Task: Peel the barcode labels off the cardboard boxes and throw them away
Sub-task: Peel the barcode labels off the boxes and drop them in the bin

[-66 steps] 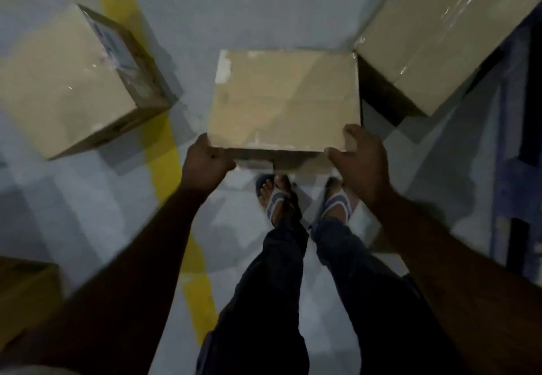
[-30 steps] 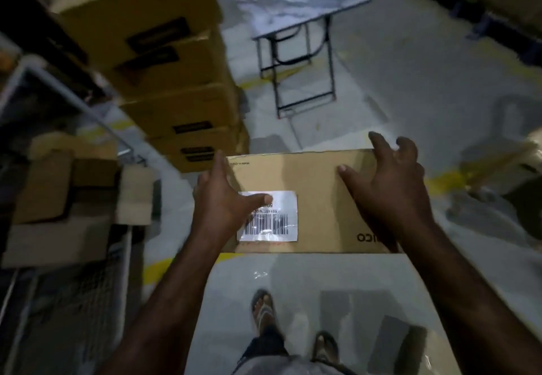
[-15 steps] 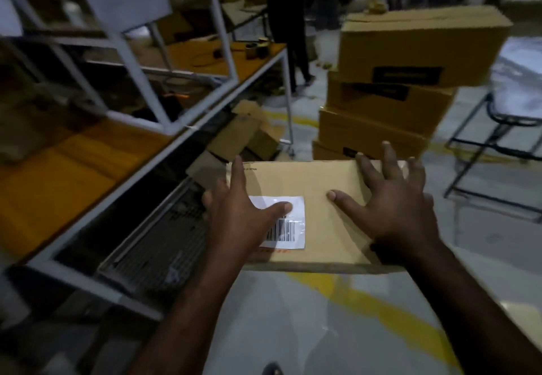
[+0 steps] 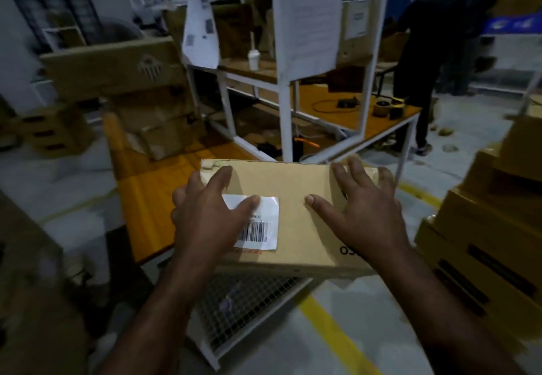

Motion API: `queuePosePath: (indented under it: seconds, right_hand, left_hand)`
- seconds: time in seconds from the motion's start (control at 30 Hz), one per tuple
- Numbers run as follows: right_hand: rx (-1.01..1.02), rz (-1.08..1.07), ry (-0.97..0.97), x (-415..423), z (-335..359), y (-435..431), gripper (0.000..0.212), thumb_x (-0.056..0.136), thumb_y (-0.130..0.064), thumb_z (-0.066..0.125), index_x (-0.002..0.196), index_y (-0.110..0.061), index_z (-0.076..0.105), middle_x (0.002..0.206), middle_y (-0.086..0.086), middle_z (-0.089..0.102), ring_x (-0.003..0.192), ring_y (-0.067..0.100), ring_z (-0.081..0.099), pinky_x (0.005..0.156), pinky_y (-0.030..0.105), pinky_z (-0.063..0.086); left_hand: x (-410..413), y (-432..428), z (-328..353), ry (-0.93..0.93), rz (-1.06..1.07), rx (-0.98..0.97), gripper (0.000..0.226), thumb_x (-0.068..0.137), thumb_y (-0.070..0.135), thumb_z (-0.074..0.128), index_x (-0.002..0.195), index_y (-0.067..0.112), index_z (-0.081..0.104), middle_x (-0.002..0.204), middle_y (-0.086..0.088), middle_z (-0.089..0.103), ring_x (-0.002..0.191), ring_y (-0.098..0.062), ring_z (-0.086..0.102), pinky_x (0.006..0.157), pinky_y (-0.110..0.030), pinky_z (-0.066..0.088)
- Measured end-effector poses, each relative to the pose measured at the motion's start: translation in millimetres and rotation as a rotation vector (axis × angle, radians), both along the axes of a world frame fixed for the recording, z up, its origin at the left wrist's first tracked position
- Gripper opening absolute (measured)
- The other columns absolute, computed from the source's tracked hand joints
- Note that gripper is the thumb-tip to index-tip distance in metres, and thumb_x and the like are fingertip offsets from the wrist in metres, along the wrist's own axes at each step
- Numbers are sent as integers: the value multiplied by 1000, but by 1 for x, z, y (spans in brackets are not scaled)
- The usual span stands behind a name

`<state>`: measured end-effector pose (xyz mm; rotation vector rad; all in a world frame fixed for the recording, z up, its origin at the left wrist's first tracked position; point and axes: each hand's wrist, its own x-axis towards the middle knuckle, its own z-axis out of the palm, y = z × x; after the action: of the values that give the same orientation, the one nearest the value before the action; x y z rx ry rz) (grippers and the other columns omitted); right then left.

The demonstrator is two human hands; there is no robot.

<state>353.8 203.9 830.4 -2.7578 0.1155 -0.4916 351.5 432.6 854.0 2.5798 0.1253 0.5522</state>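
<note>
A white metal rack [image 4: 286,105] rises at 12 o'clock over an orange table [image 4: 366,124], with printed sheets [image 4: 311,14] hanging from it and a white cup [image 4: 253,58] on its shelf. A person [image 4: 422,52] stands at 2 o'clock. At 6 o'clock a wire-mesh cage [image 4: 249,310] sits beside a yellow floor line [image 4: 331,327].

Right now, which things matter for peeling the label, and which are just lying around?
Part of the job: cardboard box; barcode label; left hand; right hand.
Just lying about: white cup; tape rolls; hanging papers; wire mesh panel.
</note>
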Motion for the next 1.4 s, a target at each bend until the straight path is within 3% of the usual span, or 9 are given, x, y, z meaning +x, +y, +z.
queuePosePath:
  seconds: [0.2, 0.53, 0.7, 0.9, 1.07, 1.13, 1.2, 1.3, 1.4]
  right_hand:
    - [13, 137, -38, 99, 15, 38, 80, 82, -79, 38, 151, -41, 23, 163, -12, 13, 149, 35, 2, 108, 62, 30]
    - [40, 438, -83, 272, 35, 108, 74, 84, -75, 43, 148, -40, 31, 162, -6, 21, 148, 34, 7, 110, 63, 29]
    - [40, 474, -38, 336, 37, 151, 67, 88, -66, 47, 149, -40, 32, 162, -6, 18, 150, 31, 2, 112, 59, 24]
    - [91, 486, -31, 409, 19, 202, 58, 89, -61, 49, 143, -40, 42, 159, -6, 29, 148, 29, 11, 111, 60, 24]
    - [-66, 428, -49, 457, 10, 234, 50, 92, -57, 44, 136, -35, 53, 152, -3, 42, 145, 29, 23, 110, 57, 26]
    - [-134, 426, -113, 471, 9, 241, 42, 93, -53, 45, 125, -33, 63, 140, -2, 55, 137, 26, 36, 105, 53, 31]
    - [-155, 436, -185, 479, 9, 247, 34, 92, -49, 47, 108, -30, 70, 112, -4, 67, 111, 19, 53, 94, 46, 41]
    - [-64, 450, -194, 481, 11, 262, 26, 91, -44, 54, 94, -26, 72, 86, -7, 66, 84, 13, 58, 80, 41, 50]
    - [34, 474, -41, 473, 14, 292, 45, 87, -58, 48, 76, -22, 73, 65, -8, 63, 65, 11, 60, 67, 41, 56]
  left_hand:
    - [82, 51, -4, -83, 128, -76, 36, 93, 37, 54, 129, 34, 61, 138, -8, 54, 127, -35, 46, 107, -43, 33]
    - [171, 92, 16, -92, 391, -181, 47, 84, 41, 74, 128, 30, 64, 135, -5, 53, 129, -31, 38, 103, -35, 32]
    - [222, 126, 6, -97, 458, -203, 45, 81, 44, 75, 124, 33, 66, 132, -4, 55, 126, -32, 39, 101, -41, 38]
    - [287, 172, -12, -44, 466, -180, 48, 83, 54, 69, 126, 34, 64, 134, -4, 56, 125, -29, 42, 97, -42, 44]
    - [333, 196, -15, 58, 438, -49, 43, 93, 54, 54, 131, 36, 60, 141, -8, 48, 128, -30, 37, 102, -43, 40]
    - [347, 202, -13, 72, 389, -22, 31, 96, 43, 53, 123, 35, 66, 151, -7, 36, 134, -30, 29, 107, -45, 33]
    - [361, 211, -13, 95, 319, -15, 26, 95, 26, 55, 115, 32, 71, 154, -5, 33, 137, -30, 25, 109, -47, 32]
    - [381, 230, -17, 94, 270, -115, 30, 88, 10, 56, 103, 28, 76, 135, 1, 56, 133, -28, 36, 107, -35, 33]
    - [390, 239, -22, 91, 262, -127, 32, 82, 6, 57, 97, 26, 76, 116, 6, 66, 123, -24, 49, 99, -28, 37]
